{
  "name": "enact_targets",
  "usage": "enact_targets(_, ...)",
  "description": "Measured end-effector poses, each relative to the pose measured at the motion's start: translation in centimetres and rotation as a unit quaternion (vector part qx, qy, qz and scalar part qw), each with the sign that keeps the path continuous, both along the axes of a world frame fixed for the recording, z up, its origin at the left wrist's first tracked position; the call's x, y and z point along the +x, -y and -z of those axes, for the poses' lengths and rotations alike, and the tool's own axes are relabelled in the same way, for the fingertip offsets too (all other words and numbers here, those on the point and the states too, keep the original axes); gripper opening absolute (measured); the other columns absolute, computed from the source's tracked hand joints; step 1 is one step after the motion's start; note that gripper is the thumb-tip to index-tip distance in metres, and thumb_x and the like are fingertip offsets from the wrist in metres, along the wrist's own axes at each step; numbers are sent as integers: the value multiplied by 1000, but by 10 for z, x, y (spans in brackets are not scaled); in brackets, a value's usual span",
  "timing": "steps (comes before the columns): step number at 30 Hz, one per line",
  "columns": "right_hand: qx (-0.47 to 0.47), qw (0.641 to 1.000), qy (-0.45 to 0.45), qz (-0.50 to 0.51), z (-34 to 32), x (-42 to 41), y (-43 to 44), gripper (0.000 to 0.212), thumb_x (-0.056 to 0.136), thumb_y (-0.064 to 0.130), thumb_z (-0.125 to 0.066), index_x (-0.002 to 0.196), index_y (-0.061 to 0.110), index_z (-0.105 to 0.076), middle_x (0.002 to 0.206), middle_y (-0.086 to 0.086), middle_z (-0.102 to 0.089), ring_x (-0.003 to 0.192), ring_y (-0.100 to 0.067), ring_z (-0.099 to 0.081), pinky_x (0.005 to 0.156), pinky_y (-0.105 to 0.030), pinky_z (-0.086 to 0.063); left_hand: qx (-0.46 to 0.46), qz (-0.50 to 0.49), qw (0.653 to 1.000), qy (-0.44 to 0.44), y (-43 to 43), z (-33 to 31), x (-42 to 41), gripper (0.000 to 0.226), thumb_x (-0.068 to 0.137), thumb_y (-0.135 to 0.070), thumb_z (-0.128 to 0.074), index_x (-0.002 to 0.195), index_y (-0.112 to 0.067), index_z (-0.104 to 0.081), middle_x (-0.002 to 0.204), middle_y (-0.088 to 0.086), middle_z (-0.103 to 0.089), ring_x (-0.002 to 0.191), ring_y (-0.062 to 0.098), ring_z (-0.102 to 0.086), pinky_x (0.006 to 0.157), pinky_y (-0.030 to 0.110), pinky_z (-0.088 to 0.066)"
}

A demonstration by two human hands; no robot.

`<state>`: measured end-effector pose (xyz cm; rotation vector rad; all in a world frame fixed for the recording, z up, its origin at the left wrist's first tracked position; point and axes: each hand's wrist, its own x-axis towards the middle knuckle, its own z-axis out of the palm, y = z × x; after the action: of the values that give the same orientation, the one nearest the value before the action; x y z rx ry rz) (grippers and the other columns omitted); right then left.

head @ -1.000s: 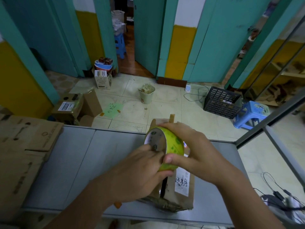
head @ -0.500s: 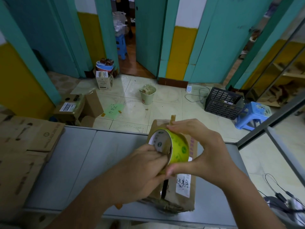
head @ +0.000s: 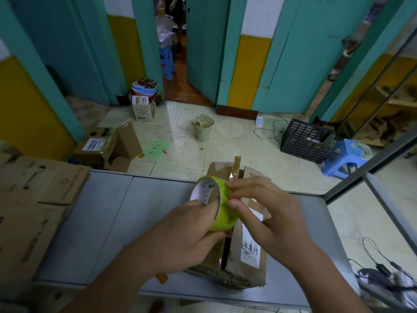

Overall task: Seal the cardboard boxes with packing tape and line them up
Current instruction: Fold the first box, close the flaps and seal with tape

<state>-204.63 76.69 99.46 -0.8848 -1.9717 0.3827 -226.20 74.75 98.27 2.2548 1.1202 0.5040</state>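
Observation:
A green roll of packing tape (head: 222,208) is held up over a worn cardboard box (head: 246,251) that lies on the grey table (head: 108,222). My left hand (head: 182,236) grips the roll from below, with fingers hooked inside its white core. My right hand (head: 268,213) is at the roll's right side, its fingertips and thumb pinching at the tape's outer surface. The box has a white handwritten label and a dark gap between its top flaps. A strip of brown tape sticks up at its far end.
Flattened cardboard sheets (head: 33,211) cover the table's left end. On the floor beyond are open boxes (head: 106,147), a small bin (head: 203,129), a black crate (head: 306,141) and a blue stool (head: 347,157). Cables and a dark device (head: 379,276) lie at the lower right.
The roll has been turned and lowered a little. My right hand has slid from gripping the roll's rim to pinching at its outer surface. The box has not moved.

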Motion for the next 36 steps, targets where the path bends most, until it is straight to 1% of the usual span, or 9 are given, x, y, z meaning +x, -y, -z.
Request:
enact_targets(3,-33,999,4,14,1,-4,-4,15,98,19,-68,108,11,-76,110,4,-70,108,-11,-68,90,-27,-54,2,-28,999,18,2,0,1,32,101,-43,-63,116,-55,-37,101,-26,-43,92,3,-52,75,6,-36)
enact_targets(7,-29,999,-9,36,2,-9,-2,13,96,17,-72,107,14,-79,102,7,-68,97,-12,-68,83,-23,-52,48,-94,994,28,1,-2,6,29,99,-65,-48,113,-41,-55,99,-17,-52,85,1,-55,70,9,-36)
enact_targets(10,-33,999,-7,35,0,-10,0,7,94,18,-74,100,17,-78,98,9,-69,94,-7,-67,84,-13,-46,64,-107,992,7,0,-4,4,33,99,-65,-43,109,-37,-57,96,-18,-58,81,5,-56,69,13,-39)
enact_targets(13,-87,996,-21,26,-1,-12,0,14,92,17,-74,106,22,-76,101,12,-68,98,-7,-68,87,-13,-48,80,-115,990,-14,-2,-6,0,43,98,-69,-37,107,-33,-59,81,-13,-58,76,7,-52,66,34,-45)
enact_targets(20,-108,992,-49,40,-2,-14,-1,11,94,17,-72,102,23,-76,97,12,-69,94,-11,-68,83,-20,-53,115,-118,986,-33,-2,-8,3,48,100,-68,-40,116,-27,-60,73,-20,-35,70,12,-48,59,30,-33)
enact_targets(23,-99,993,-29,54,-2,-18,1,13,92,13,-76,99,24,-76,93,14,-68,90,-4,-66,81,-9,-46,119,-120,985,-38,-2,-6,2,48,100,-67,-40,114,-26,-60,72,-14,-42,69,14,-49,58,33,-38)
enact_targets(28,-100,993,-46,38,-4,-20,-1,15,94,15,-71,94,30,-68,90,11,-65,89,-11,-65,79,-17,-49,127,-113,985,-25,0,-10,3,41,101,-64,-42,105,-27,-60,69,-17,-38,64,9,-47,53,25,-31)
enact_targets(31,-80,995,-30,52,-3,-23,1,17,97,17,-69,93,32,-63,91,14,-61,91,-6,-61,78,-10,-42,123,-110,986,-12,0,-12,4,33,101,-61,-46,99,-30,-58,65,-15,-45,61,7,-47,53,18,-28)
enact_targets(36,-84,992,-79,46,2,-23,-1,6,97,24,-64,100,25,-69,95,13,-63,92,-14,-63,82,-17,-46,85,-101,991,-7,-2,-13,4,39,101,-67,-40,103,-32,-58,72,-12,-61,68,6,-53,61,33,-47)
